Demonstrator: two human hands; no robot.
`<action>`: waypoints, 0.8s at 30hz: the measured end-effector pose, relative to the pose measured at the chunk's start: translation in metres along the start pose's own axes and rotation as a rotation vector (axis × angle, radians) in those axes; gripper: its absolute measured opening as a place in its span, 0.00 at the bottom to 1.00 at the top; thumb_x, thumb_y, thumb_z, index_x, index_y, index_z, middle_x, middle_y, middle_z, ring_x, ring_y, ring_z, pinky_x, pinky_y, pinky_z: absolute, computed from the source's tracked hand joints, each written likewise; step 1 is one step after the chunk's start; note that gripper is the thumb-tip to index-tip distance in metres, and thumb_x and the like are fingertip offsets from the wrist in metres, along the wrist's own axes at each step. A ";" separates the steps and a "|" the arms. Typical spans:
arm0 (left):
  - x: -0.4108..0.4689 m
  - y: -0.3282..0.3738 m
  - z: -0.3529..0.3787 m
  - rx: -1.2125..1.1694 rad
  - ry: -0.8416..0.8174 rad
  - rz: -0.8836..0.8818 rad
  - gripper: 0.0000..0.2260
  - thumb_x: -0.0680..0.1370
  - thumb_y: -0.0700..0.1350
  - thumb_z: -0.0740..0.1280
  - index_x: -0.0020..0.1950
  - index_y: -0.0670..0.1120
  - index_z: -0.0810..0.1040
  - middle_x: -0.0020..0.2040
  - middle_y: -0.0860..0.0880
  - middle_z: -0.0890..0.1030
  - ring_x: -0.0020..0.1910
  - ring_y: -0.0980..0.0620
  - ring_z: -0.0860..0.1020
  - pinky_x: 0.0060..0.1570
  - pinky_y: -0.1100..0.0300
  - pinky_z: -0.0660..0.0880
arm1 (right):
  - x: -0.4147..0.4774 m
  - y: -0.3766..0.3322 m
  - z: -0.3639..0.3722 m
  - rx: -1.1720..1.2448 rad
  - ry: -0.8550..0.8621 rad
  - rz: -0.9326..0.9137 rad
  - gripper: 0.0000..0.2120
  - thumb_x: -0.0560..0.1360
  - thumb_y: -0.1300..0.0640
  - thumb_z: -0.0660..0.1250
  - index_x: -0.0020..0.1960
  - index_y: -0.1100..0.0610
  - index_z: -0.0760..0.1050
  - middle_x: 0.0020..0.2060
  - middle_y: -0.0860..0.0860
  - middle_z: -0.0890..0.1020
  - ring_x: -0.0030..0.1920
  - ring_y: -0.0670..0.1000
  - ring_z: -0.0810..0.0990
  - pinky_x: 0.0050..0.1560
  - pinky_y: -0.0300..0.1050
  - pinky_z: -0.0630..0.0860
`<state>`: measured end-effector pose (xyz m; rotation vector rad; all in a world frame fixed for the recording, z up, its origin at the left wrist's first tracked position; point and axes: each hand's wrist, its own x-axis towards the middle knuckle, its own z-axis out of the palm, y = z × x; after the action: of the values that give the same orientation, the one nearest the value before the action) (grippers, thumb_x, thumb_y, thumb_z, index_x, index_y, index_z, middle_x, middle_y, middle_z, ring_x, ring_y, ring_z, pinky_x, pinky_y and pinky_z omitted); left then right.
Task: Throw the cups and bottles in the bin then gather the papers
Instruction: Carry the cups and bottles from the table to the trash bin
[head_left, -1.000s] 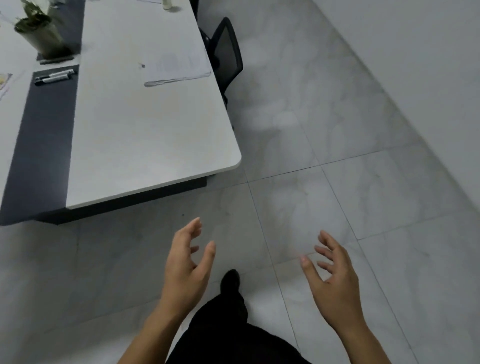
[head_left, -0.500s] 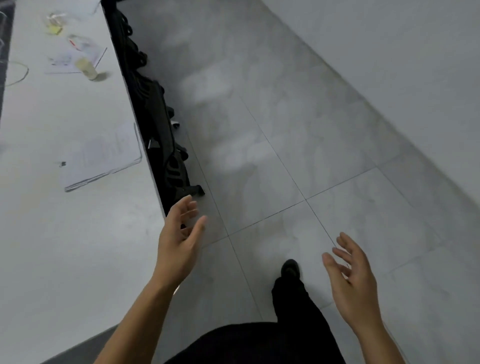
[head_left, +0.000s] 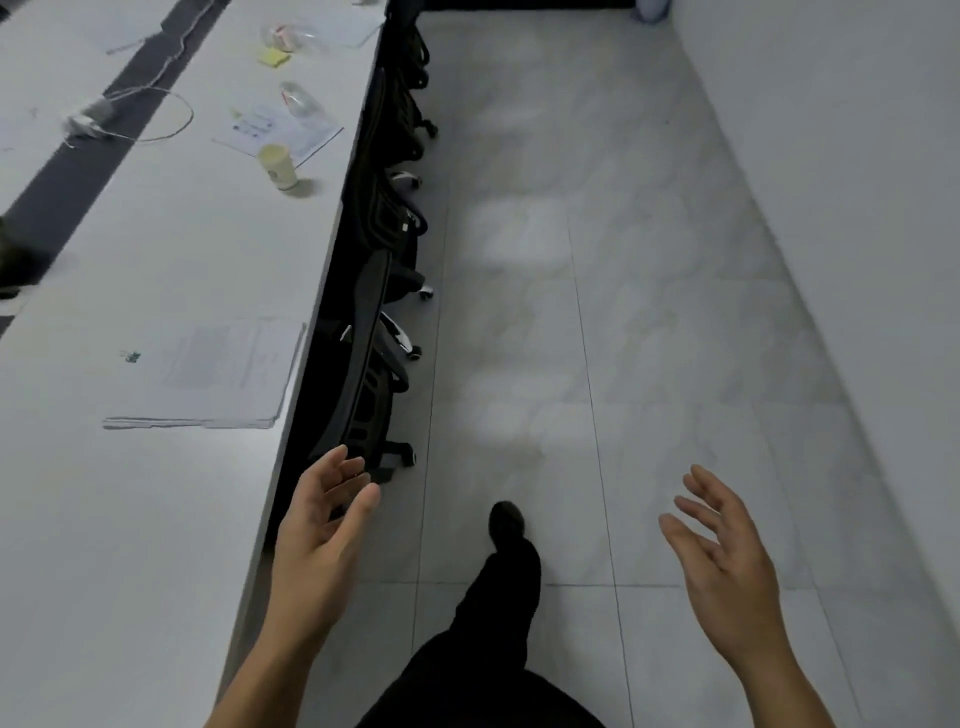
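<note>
A grey tiled floor (head_left: 571, 312) is seen beside a long white desk (head_left: 130, 519), with black chairs (head_left: 374, 312) tucked under it.
Nearest, the left hand (head_left: 317, 525) and right hand (head_left: 727, 561) are held out, fingers (head_left: 330, 470) relaxed, nothing gripped. A stack of papers (head_left: 218, 379) is laid near the desk edge; farther on, a paper cup (head_left: 279, 166) is stood upright beside a printed sheet (head_left: 260, 127), with a clear bottle (head_left: 301, 101) laid on its far end.
</note>
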<state>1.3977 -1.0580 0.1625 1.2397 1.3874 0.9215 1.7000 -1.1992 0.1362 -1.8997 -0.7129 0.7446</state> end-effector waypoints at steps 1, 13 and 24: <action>0.018 -0.002 0.015 -0.011 0.009 -0.016 0.20 0.79 0.39 0.67 0.69 0.52 0.72 0.61 0.50 0.80 0.60 0.57 0.79 0.63 0.51 0.75 | 0.027 -0.003 0.004 -0.006 -0.008 0.003 0.25 0.77 0.59 0.69 0.72 0.46 0.68 0.66 0.40 0.75 0.63 0.39 0.75 0.53 0.33 0.71; 0.322 0.120 0.162 0.040 -0.034 0.098 0.20 0.79 0.41 0.67 0.70 0.53 0.70 0.61 0.54 0.79 0.60 0.59 0.78 0.55 0.63 0.75 | 0.359 -0.140 0.019 -0.014 -0.004 -0.125 0.26 0.77 0.59 0.69 0.72 0.46 0.68 0.64 0.38 0.75 0.62 0.37 0.76 0.54 0.32 0.72; 0.561 0.148 0.264 0.070 0.165 -0.032 0.20 0.79 0.39 0.67 0.70 0.51 0.70 0.61 0.52 0.78 0.59 0.57 0.79 0.47 0.72 0.75 | 0.668 -0.176 0.129 -0.043 -0.280 -0.093 0.27 0.76 0.60 0.70 0.72 0.47 0.67 0.66 0.40 0.75 0.63 0.38 0.75 0.57 0.35 0.73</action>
<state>1.7114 -0.5038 0.1469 1.2117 1.5763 0.9779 2.0062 -0.5668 0.1157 -1.8057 -0.9914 0.9529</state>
